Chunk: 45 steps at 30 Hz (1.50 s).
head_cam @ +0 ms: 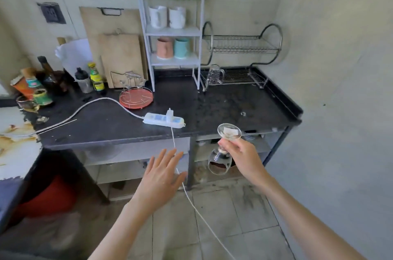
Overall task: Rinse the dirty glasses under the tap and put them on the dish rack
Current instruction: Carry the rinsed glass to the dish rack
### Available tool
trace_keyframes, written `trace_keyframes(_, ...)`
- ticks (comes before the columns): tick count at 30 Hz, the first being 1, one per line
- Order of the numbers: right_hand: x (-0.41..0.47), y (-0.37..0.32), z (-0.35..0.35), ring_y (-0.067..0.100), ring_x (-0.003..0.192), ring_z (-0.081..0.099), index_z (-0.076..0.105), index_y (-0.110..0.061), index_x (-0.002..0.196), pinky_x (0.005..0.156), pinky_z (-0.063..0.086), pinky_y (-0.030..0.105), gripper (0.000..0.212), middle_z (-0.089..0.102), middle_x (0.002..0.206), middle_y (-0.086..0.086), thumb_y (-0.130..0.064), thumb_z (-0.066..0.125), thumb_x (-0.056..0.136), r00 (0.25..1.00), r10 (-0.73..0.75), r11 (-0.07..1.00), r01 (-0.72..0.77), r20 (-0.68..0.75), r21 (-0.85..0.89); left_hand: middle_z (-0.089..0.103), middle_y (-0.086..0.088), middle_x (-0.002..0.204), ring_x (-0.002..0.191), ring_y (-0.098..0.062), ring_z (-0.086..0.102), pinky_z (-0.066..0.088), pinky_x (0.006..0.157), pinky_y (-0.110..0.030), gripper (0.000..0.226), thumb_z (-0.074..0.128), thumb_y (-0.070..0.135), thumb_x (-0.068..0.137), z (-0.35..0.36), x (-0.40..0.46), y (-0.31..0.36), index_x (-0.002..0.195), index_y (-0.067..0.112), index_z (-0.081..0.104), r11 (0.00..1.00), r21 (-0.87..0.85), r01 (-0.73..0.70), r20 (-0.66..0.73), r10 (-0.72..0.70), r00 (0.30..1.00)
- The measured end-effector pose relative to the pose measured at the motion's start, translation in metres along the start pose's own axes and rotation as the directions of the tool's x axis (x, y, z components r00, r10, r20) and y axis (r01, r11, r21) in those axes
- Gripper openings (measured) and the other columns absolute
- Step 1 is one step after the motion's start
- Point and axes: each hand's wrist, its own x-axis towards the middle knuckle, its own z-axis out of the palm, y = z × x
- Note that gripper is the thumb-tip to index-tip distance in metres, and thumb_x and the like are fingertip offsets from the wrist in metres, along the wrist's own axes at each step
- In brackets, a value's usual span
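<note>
Right hand (pixel 240 156) grips a wine glass (pixel 222 153) by the stem, upside down, bowl hanging below the desk (pixel 212 106) front edge. Left hand (pixel 161 174) is empty, fingers spread flat. Dish rack (pixel 236 57) at back right w/ a glass mug (pixel 214 73) on its lower tier.

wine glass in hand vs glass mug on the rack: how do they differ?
Pose: the wine glass is upside down, foot up and bowl hanging; the mug stands on the rack.
Support: the wine glass is held by its stem in the right hand, off the counter edge; the mug rests untouched.
Shape: the wine glass has a stem and foot; the mug has a side handle.
Both are clear glass.
</note>
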Motion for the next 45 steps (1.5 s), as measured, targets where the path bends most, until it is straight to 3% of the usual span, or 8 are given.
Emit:
trace_keyframes(2, 0.015, 0.014, -0.020, 0.033, 0.092, 0.062, 0.063, 0.004, 0.090, 0.086, 0.047, 0.043, 0.030, 0.068, 0.090, 0.017, -0.023, 0.053, 0.096, 0.999, 0.018, 1.000, -0.018, -0.038, -0.003, 0.015, 0.004, 0.156, 0.146, -0.020, 0.003, -0.003, 0.115, -0.034, 0.073, 0.013, 0.068, 0.088, 0.009, 0.028, 0.012, 0.147, 0.026, 0.020, 1.000, -0.019, -0.013, 0.017, 0.014, 1.000)
trace_keyframes(5, 0.043, 0.022, -0.042, 0.012, 0.085, 0.065, 0.068, -0.021, 0.082, 0.081, 0.047, 0.020, 0.017, 0.069, 0.082, -0.008, -0.021, 0.056, 0.094, 0.997, 0.036, 0.998, -0.032, -0.063, 0.056, 0.012, 0.004, 0.157, 0.146, -0.020, 0.000, -0.009, 0.109, -0.030, 0.113, -0.022, 0.084, 0.059, 0.024, 0.074, 0.021, 0.148, 0.026, 0.018, 0.999, -0.014, -0.039, 0.041, 0.040, 0.998)
trace_keyframes(8, 0.084, 0.034, -0.059, 0.004, 0.085, 0.063, 0.069, -0.017, 0.090, 0.075, 0.042, 0.009, 0.014, 0.069, 0.084, -0.008, -0.020, 0.056, 0.094, 0.998, 0.028, 0.998, -0.025, -0.056, 0.053, 0.011, 0.005, 0.157, 0.145, -0.018, -0.002, -0.006, 0.114, -0.032, 0.102, -0.012, 0.078, 0.064, 0.036, 0.129, 0.027, 0.148, 0.027, 0.016, 0.999, -0.012, -0.052, 0.061, 0.052, 0.997)
trace_keyframes(14, 0.205, 0.044, -0.096, 0.009, 0.090, 0.064, 0.072, -0.012, 0.097, 0.082, 0.045, 0.019, 0.019, 0.071, 0.094, 0.001, -0.024, 0.057, 0.093, 0.996, 0.006, 1.000, -0.006, -0.093, -0.003, 0.009, 0.005, 0.157, 0.145, -0.017, -0.003, 0.001, 0.116, -0.037, 0.057, 0.032, 0.046, 0.098, 0.032, 0.266, 0.029, 0.148, 0.026, 0.015, 0.997, 0.013, -0.077, 0.053, 0.076, 0.996)
trace_keyframes(20, 0.318, 0.031, -0.130, -0.003, 0.083, 0.061, 0.071, -0.009, 0.098, 0.073, 0.042, 0.003, 0.019, 0.069, 0.088, -0.004, -0.020, 0.056, 0.093, 0.991, -0.045, 0.998, 0.051, -0.125, 0.042, 0.012, 0.002, 0.157, 0.146, -0.020, 0.000, 0.005, 0.117, -0.039, 0.061, 0.025, 0.053, 0.095, 0.005, 0.384, 0.023, 0.148, 0.024, 0.017, 0.992, 0.067, -0.105, 0.016, 0.104, 0.994)
trace_keyframes(25, 0.413, 0.011, -0.154, -0.009, 0.078, 0.059, 0.066, -0.018, 0.087, 0.076, 0.044, 0.013, 0.018, 0.065, 0.083, -0.013, -0.022, 0.051, 0.096, 0.983, -0.146, 0.987, 0.152, -0.108, 0.051, 0.009, 0.002, 0.158, 0.145, -0.019, -0.003, 0.002, 0.117, -0.038, 0.057, 0.034, 0.044, 0.097, -0.017, 0.464, 0.022, 0.148, 0.026, 0.016, 0.994, 0.060, -0.087, -0.032, 0.089, 0.996)
trace_keyframes(38, 0.663, -0.036, -0.158, -0.002, 0.071, 0.054, 0.065, -0.009, 0.113, 0.071, 0.045, 0.013, 0.029, 0.068, 0.106, 0.002, -0.026, 0.049, 0.097, 0.921, -0.389, 0.918, 0.390, 0.030, -0.071, -0.007, 0.002, 0.158, 0.145, -0.019, -0.009, 0.001, 0.119, -0.036, 0.068, 0.038, 0.037, 0.098, -0.033, 0.610, 0.018, 0.148, 0.020, -0.005, 0.992, 0.042, 0.116, -0.221, -0.103, 0.970)
trace_keyframes(45, 0.729, -0.016, -0.109, 0.006, 0.049, 0.040, 0.069, -0.004, 0.102, 0.055, 0.035, 0.018, 0.028, 0.061, 0.069, -0.001, -0.024, 0.050, 0.097, 0.910, -0.354, 0.916, 0.384, 0.215, -0.118, 0.005, -0.002, 0.157, 0.144, -0.025, 0.003, 0.010, 0.114, -0.038, 0.066, 0.039, 0.039, 0.097, -0.020, 0.628, 0.008, 0.149, 0.013, 0.007, 0.975, 0.168, 0.142, -0.238, -0.100, 0.966)
